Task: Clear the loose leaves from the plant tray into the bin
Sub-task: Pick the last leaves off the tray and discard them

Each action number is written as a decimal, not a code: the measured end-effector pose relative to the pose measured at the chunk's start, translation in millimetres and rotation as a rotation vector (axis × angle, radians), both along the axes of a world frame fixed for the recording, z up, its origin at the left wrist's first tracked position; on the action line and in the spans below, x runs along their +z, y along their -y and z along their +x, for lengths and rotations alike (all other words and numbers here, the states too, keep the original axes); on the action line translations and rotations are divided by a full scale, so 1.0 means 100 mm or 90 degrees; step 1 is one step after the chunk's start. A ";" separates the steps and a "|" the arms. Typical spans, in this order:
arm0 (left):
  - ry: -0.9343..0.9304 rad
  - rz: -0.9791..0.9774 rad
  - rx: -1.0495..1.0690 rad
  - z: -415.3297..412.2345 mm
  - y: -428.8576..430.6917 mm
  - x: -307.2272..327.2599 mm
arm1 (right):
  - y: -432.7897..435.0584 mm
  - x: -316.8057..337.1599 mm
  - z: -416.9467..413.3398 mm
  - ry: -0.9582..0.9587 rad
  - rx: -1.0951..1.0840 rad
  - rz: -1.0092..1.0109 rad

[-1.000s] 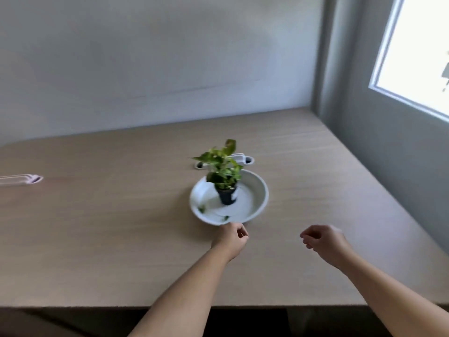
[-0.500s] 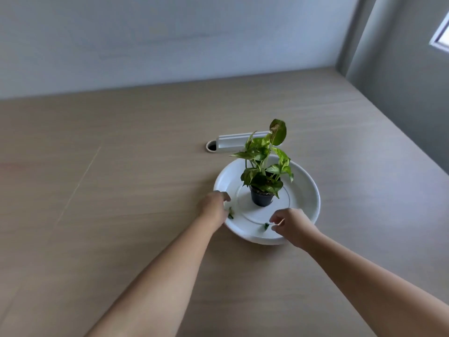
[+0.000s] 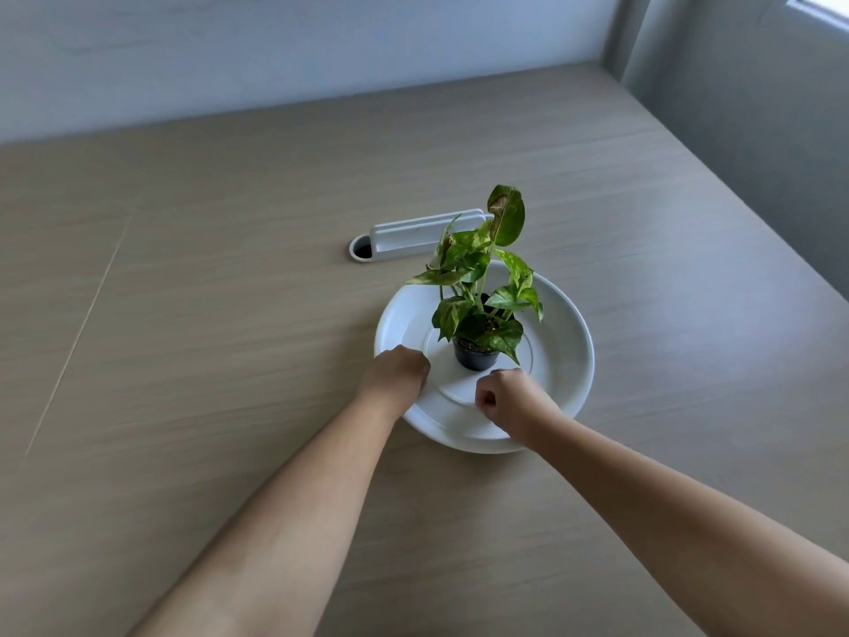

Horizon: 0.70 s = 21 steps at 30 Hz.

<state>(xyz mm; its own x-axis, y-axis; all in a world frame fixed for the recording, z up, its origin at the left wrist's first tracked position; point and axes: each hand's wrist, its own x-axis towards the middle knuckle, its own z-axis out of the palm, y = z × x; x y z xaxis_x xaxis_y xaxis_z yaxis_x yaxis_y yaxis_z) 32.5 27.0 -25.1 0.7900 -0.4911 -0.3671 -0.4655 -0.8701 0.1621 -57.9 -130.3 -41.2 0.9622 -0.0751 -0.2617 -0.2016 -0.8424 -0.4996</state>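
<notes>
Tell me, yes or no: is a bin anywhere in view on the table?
No: the table shows only the white tray with the potted plant, a white cable port behind it, and both hands over the tray.

There are no words, numbers, labels or signs to read anywhere in this view.
</notes>
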 end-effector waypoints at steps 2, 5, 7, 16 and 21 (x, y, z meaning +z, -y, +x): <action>-0.019 -0.080 0.025 -0.03 -0.04 0.00 | 0.01 0.02 -0.02 0.015 -0.060 0.057; -0.013 -0.226 0.143 -0.12 -0.09 0.02 | 0.12 0.10 -0.08 0.041 -0.160 0.126; -0.003 -0.331 0.246 -0.22 -0.09 0.05 | 0.24 0.15 -0.11 0.055 -0.197 0.147; -0.040 -0.409 0.247 -1.22 0.90 0.33 | 1.06 0.48 -0.86 0.145 -0.300 0.219; -0.082 -0.420 0.121 -2.05 2.10 0.50 | 2.08 0.60 -1.89 0.140 -0.379 0.181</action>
<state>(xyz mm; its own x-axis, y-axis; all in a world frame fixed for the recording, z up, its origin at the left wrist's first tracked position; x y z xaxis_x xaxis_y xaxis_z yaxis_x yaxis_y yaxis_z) -172.1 -182.6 24.8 0.8544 -0.5012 -0.1371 -0.2560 -0.6356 0.7283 -246.6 -338.3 19.2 0.8111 -0.5646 -0.1525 -0.4576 -0.4504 -0.7667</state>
